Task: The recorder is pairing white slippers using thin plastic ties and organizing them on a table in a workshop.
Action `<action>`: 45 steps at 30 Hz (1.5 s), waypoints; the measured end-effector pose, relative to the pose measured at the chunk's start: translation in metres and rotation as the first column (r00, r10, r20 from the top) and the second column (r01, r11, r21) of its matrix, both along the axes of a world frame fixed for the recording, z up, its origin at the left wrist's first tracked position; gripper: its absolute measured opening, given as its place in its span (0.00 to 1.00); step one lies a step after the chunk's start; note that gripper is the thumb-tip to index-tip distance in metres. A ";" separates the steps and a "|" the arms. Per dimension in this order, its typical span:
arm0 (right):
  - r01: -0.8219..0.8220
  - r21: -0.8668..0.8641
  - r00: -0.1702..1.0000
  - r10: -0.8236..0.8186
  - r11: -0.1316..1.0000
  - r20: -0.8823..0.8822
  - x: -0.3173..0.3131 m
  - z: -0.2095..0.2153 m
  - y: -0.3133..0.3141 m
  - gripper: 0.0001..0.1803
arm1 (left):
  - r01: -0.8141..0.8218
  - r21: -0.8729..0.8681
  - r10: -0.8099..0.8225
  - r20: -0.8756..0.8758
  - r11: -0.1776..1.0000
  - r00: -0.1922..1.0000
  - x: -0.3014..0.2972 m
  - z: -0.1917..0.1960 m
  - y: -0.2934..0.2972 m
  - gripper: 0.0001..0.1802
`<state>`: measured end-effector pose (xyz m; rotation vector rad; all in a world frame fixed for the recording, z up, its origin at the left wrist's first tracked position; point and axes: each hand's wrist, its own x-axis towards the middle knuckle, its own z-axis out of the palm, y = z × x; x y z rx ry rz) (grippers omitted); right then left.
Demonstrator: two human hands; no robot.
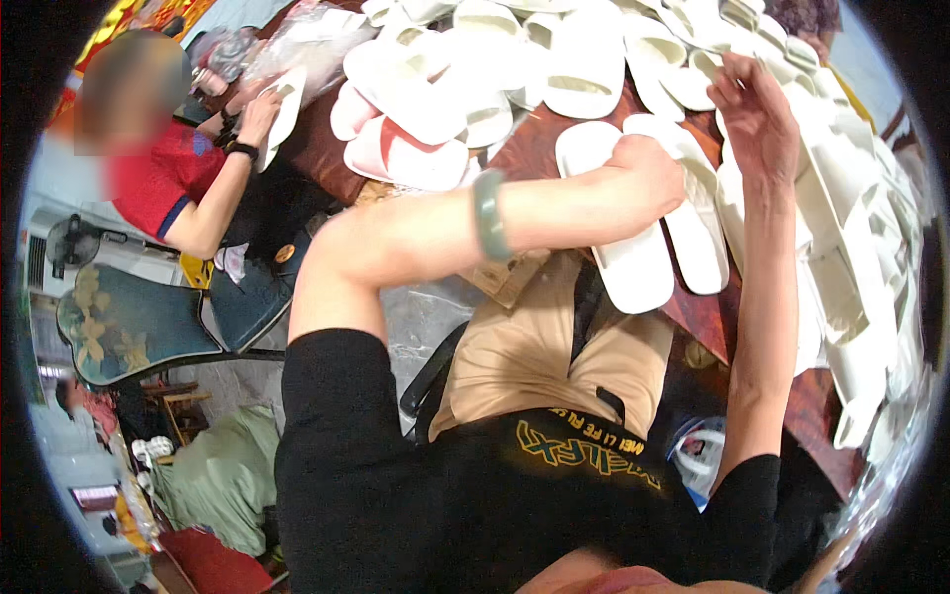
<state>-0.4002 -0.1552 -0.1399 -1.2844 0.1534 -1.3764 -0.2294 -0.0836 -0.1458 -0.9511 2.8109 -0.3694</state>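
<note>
Two white slippers lie side by side on the table in front of me, a left one (629,272) and a right one (701,238). My left hand (648,173) is curled closed over their upper parts, with a green bangle (489,216) on that forearm. Its fingertips are turned away, so whatever they grip is hidden. To the right, my right hand (760,119) is raised with its fingers loosely bent and apart. Nothing shows in it; the nearest thing is a white slipper (705,79) in the heap by its fingertips.
White slippers (584,59) are heaped along the table's far side and right. Pink-soled slippers (406,153) lie at the left of the heap. The dark red tabletop (539,139) shows between them. At far left a person in red holds a white slipper (284,119), near a dark chair (139,322).
</note>
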 end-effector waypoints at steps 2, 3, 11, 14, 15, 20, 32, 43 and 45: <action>-0.034 0.001 0.999 0.034 0.999 -0.001 0.010 0.006 0.005 0.14 | 0.015 -0.093 -0.001 0.150 0.996 0.989 -0.011 -0.010 -0.012 0.09; -0.088 -0.033 0.996 0.087 0.996 -0.020 0.008 0.010 0.005 0.14 | 0.074 -0.162 -0.022 0.301 0.984 0.953 -0.012 -0.007 -0.013 0.05; 0.306 0.082 0.950 -0.299 0.948 -0.086 -0.014 0.004 0.009 0.17 | -0.028 -0.240 0.024 -0.016 0.970 1.000 0.051 0.063 -0.014 0.05; 0.251 0.136 0.961 -0.231 0.958 -0.151 0.015 -0.002 0.009 0.11 | -0.172 -0.455 0.253 0.122 0.874 0.960 0.109 0.106 -0.052 0.05; 0.183 0.225 0.976 -0.148 0.957 -0.162 0.024 -0.004 0.012 0.10 | -0.246 -0.536 0.397 0.186 0.808 0.899 0.116 0.122 -0.064 0.05; 0.123 0.307 0.948 -0.020 0.944 -0.318 0.051 -0.062 0.009 0.12 | -0.199 -0.580 0.346 0.154 0.790 0.926 0.209 0.102 -0.175 0.06; 0.106 0.181 0.914 -0.023 0.978 -0.406 0.058 -0.073 0.013 0.13 | 0.028 0.302 0.240 -0.806 0.953 0.541 0.074 0.046 -0.076 0.24; 0.169 0.508 0.985 -0.130 0.845 -0.111 0.032 -0.008 0.104 0.10 | 0.497 0.416 0.440 -0.895 0.761 0.076 -0.016 0.056 -0.006 0.27; 0.199 0.361 0.953 -0.094 0.911 -0.287 -0.001 -0.026 0.128 0.10 | 0.495 0.513 0.526 -0.841 0.702 0.125 -0.036 0.048 0.007 0.29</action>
